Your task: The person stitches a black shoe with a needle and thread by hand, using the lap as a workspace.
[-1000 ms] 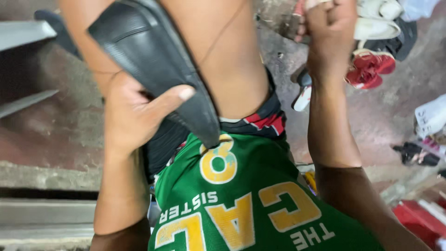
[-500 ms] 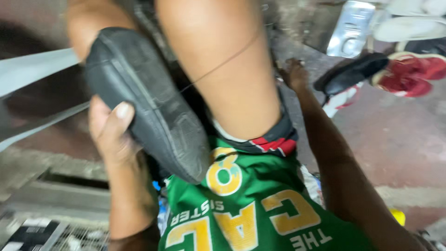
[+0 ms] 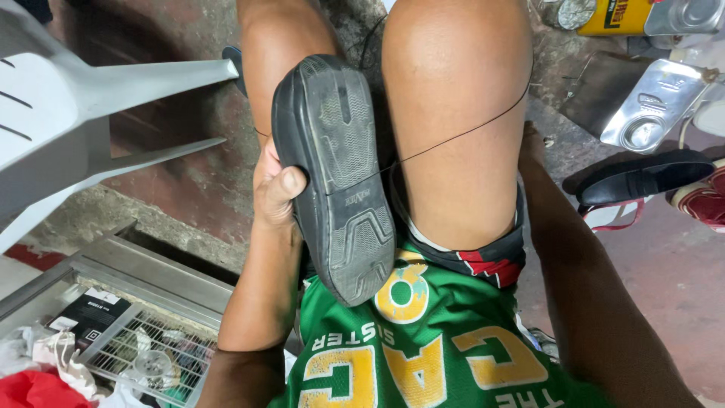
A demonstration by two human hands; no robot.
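Observation:
My left hand (image 3: 278, 193) grips a black shoe (image 3: 336, 174) by its edge, thumb on the worn sole. The shoe lies sole-up and lengthwise between my two bare knees, its heel toward my green jersey. A thin dark thread (image 3: 453, 136) runs taut from the sole's right edge across my right thigh toward my right hand (image 3: 531, 143). That hand is down beside the right thigh, mostly hidden behind it, and its fingers do not show.
A white plastic chair (image 3: 75, 113) stands at the left. Below it is a wire rack (image 3: 151, 347) with red cloth (image 3: 30, 389). At the right lie a silver metal can (image 3: 657, 106), a yellow tin (image 3: 612, 15), a black shoe (image 3: 642, 181) and a red shoe (image 3: 702, 200).
My right arm came down from the shoes at the upper right to beside my right thigh. The black shoe shifted from my left knee to between the knees, sole facing up.

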